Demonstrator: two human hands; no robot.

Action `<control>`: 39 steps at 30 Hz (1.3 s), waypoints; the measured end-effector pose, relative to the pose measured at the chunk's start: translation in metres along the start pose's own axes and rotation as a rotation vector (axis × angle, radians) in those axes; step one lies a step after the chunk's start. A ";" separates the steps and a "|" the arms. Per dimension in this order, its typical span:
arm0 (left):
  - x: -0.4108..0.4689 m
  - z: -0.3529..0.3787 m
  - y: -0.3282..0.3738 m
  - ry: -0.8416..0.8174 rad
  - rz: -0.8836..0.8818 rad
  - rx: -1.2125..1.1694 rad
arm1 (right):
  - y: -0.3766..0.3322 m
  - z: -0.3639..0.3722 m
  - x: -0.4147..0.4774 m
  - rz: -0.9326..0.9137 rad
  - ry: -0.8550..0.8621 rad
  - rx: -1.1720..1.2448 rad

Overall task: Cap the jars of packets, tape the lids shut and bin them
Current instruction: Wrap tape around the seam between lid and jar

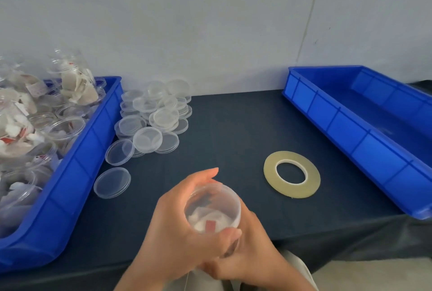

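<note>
A clear plastic jar with white packets and a red label inside sits between both hands at the table's front edge, a clear lid on its top. My left hand wraps round the jar's left side with the thumb over its near rim. Under and to the right of the jar, my right hand holds it. A roll of clear yellowish tape lies flat on the dark cloth to the right. A heap of loose clear lids lies behind, two more nearer.
A blue bin on the left holds several open jars of packets. Another blue bin stands at the right with nothing visible in it. A grey wall rises behind the dark tablecloth.
</note>
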State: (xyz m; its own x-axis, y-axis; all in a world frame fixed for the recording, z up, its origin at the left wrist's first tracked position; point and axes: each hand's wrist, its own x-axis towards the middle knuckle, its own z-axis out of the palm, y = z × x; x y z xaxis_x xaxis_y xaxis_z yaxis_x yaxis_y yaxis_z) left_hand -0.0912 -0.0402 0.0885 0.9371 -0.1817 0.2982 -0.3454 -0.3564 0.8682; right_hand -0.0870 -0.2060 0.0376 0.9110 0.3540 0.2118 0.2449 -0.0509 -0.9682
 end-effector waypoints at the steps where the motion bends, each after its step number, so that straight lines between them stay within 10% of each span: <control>1: 0.002 -0.003 -0.001 -0.033 0.019 -0.003 | -0.002 -0.004 0.001 0.009 -0.033 -0.004; 10: 0.010 0.017 -0.010 0.132 -0.098 -0.091 | 0.006 -0.001 0.002 0.065 0.169 -0.311; 17: 0.022 0.020 -0.025 -0.041 0.042 -0.127 | 0.012 -0.020 -0.003 0.132 -0.015 -0.053; 22: 0.043 0.014 -0.055 0.047 0.187 -0.150 | 0.013 -0.096 -0.001 0.036 0.043 -0.586; 27: 0.055 0.020 -0.074 0.050 0.195 -0.058 | 0.028 -0.171 -0.007 0.494 0.053 -1.170; 39: 0.086 -0.002 -0.069 -0.153 0.251 0.453 | 0.034 -0.129 -0.004 0.254 0.105 -1.258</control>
State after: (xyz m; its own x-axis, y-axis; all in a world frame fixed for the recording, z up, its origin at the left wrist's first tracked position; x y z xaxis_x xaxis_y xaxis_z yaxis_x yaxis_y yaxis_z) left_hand 0.0138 -0.0294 0.0551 0.8163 -0.4315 0.3840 -0.5771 -0.6383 0.5094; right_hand -0.0395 -0.3294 0.0213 0.9854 0.1330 0.1061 0.1525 -0.9670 -0.2040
